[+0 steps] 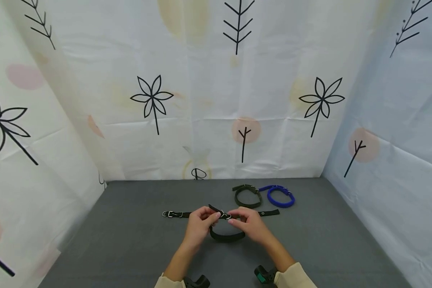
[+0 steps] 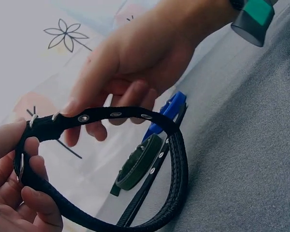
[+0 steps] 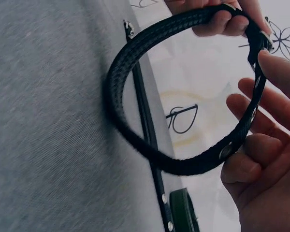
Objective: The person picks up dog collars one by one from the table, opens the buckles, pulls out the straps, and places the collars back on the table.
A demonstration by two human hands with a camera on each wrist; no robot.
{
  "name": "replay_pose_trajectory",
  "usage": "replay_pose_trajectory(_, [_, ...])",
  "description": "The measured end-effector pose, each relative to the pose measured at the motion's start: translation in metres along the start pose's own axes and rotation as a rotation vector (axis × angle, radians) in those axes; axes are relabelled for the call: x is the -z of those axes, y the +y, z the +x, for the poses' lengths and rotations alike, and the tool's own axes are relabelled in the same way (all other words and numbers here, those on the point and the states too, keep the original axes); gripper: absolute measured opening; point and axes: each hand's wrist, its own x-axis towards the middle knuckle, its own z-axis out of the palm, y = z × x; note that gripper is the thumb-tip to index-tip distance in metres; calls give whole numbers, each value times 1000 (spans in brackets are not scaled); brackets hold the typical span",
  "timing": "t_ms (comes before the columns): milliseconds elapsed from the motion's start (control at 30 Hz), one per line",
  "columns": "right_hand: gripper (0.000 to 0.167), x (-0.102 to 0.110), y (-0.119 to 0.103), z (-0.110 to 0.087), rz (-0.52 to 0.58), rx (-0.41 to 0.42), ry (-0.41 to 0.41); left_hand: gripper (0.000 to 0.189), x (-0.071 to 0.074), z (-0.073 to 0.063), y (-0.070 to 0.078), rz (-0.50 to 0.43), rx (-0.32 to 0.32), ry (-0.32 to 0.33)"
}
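A black collar (image 1: 227, 237) with eyelets is bent into a loop above the table, between both hands. My left hand (image 1: 199, 227) pinches it at the buckle end, where metal fittings show in the left wrist view. With thumb and fingers, my right hand (image 1: 253, 225) pinches the eyelet part of the strap, close to the buckle. The right wrist view shows the collar's loop (image 3: 120, 104) with stitching on its inner face. Behind the hands a second black collar (image 1: 270, 213) lies stretched out flat, its middle hidden by hands and loop.
Farther back on the grey table (image 1: 137, 248) lie a dark green collar (image 1: 250, 205) and a blue collar (image 1: 281, 204), both closed into rings side by side. A white patterned cloth (image 1: 201, 100) hangs behind the table and along both sides.
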Motion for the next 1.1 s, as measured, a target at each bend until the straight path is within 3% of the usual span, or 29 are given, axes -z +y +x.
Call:
replay_pose_trajectory(300, [13, 1, -6, 4, 3, 0, -20, 15, 3, -1, -4, -3, -3, 15])
replay_pose_trajectory(567, [14, 4, -1, -1, 22, -19, 23, 14, 8, -3, -1, -37, 2, 100])
replay_pose_trajectory(733, [13, 7, 11, -4, 49, -30, 32, 14, 12, 2, -8, -52, 10, 139])
replay_pose_trajectory(900, [12, 10, 36, -10, 138, -92, 41, 14, 18, 12, -24, -94, 10, 188])
replay_pose_trajectory(1100, [5, 14, 49, -16, 304, -132, 82, 18, 21, 15, -29, -55, -24, 268])
